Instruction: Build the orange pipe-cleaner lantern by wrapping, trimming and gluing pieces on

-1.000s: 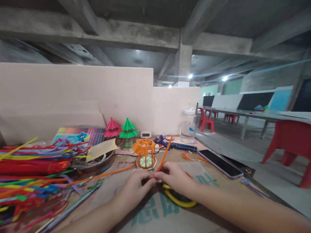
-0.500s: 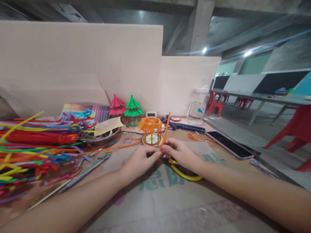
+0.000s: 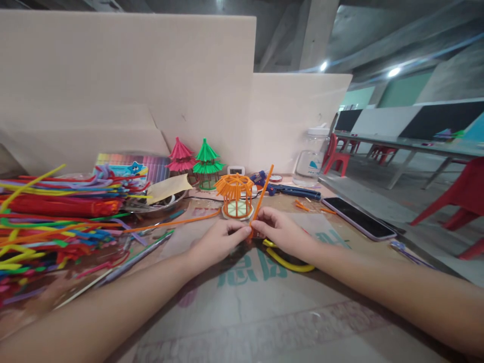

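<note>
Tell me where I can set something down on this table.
Widest bare patch: the printed sheet between both forearms, nearer than the yellow loop. Smaller: between right forearm and phone. Crowded: the left, heaped with coloured strips, and the far middle, around the orange model.

Bundled pipe cleaners (image 3: 56, 205), marker pens (image 3: 157, 169) and a concrete pillar (image 3: 319, 35) suggest a craft workshop

"Report on the piece; I'm working remotely."

"One orange stem (image 3: 265, 187): thin, plain-coloured, nearly straight. Upper length free and raised, top leaning right on my screen."

"Lower part?"

"Pinched between the fingertips of the left hand (image 3: 220, 243) and right hand (image 3: 284, 233). Its bottom end I can't make out."
</note>
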A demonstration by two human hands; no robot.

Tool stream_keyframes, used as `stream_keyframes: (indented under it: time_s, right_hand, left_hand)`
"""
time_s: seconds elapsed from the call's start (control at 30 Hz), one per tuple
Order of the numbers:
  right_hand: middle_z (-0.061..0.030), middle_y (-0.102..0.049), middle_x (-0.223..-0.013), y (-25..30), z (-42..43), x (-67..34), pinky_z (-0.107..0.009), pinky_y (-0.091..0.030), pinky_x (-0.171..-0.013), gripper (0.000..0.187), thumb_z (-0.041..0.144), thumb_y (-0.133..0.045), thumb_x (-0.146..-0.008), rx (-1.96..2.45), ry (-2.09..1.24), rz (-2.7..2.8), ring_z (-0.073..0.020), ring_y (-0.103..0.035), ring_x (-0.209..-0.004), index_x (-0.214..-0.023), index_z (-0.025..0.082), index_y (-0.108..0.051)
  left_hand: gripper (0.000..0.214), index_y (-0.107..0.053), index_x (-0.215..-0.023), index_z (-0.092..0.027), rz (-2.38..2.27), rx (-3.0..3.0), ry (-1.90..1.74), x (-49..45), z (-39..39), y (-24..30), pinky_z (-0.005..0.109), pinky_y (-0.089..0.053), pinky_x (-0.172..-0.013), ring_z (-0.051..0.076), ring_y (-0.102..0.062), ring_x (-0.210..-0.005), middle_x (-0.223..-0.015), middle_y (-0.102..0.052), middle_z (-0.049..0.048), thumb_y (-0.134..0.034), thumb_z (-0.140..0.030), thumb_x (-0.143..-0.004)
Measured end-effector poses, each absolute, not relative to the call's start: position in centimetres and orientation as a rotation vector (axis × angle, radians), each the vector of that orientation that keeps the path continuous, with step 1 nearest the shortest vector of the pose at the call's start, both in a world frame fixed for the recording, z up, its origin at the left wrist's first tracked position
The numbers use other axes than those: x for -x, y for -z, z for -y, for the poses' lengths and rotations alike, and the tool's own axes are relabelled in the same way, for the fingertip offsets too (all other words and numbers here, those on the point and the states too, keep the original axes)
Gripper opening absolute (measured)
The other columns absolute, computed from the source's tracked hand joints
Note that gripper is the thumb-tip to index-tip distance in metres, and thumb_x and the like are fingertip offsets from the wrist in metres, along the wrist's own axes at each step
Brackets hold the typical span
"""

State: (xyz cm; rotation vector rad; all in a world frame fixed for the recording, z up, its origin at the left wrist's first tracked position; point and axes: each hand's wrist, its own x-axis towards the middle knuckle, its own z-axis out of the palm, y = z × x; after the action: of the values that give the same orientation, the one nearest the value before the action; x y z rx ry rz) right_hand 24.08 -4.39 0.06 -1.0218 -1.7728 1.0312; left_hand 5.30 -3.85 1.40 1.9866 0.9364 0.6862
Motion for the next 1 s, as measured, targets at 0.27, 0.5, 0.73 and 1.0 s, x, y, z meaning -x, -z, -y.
stream_keyframes:
  time_s: [0.27,0.5,0.73,1.0]
  right_hand:
    - [0.0015,-0.054,-0.075,0.04,4.48,-24.17,-0.026,-0.044,-0.063,0.021,0.040,-0.056,-0.088,1.048,-1.001,1.801,-0.0136,-0.052,-0.069,-0.080,0.020,-0.052]
    - [0.0016,-0.055,-0.075,-0.16,4.74,-24.13,-0.025,-0.043,-0.062,0.020,0.038,-0.055,-0.089,1.061,-0.960,1.822,-0.0133,-0.053,-0.069,-0.080,0.020,-0.053]
    - [0.0022,-0.056,-0.073,-0.14,4.69,-24.20,-0.025,-0.043,-0.062,0.020,0.038,-0.056,-0.089,1.047,-0.954,1.811,-0.0131,-0.053,-0.067,-0.079,0.020,-0.053]
    - [0.0019,-0.055,-0.073,-0.37,4.94,-24.15,-0.025,-0.042,-0.060,0.019,0.036,-0.055,-0.090,1.057,-0.922,1.839,-0.0131,-0.051,-0.066,-0.079,0.020,-0.053]
  left_hand:
    - [0.041,-0.070,-0.076,-0.013,-0.930,-1.990,-0.678,-5.21,3.73,-1.33,0.023,-0.044,-0.065,0.015,-0.059,-0.069,-0.074,-0.068,0.0040,-0.049,-0.045,-0.089]
    - [0.036,-0.071,-0.079,-0.012,-0.925,-1.981,-0.672,-5.25,3.70,-1.35,0.023,-0.044,-0.066,0.014,-0.059,-0.070,-0.077,-0.070,0.0044,-0.052,-0.041,-0.087]
    - [0.036,-0.071,-0.077,-0.011,-0.902,-1.975,-0.683,-5.24,3.63,-1.28,0.023,-0.044,-0.065,0.014,-0.059,-0.068,-0.074,-0.069,0.0044,-0.052,-0.040,-0.088]
    - [0.034,-0.069,-0.074,-0.012,-0.918,-1.967,-0.669,-5.26,3.56,-1.22,0.022,-0.044,-0.065,0.013,-0.058,-0.067,-0.073,-0.069,0.0036,-0.053,-0.039,-0.087]
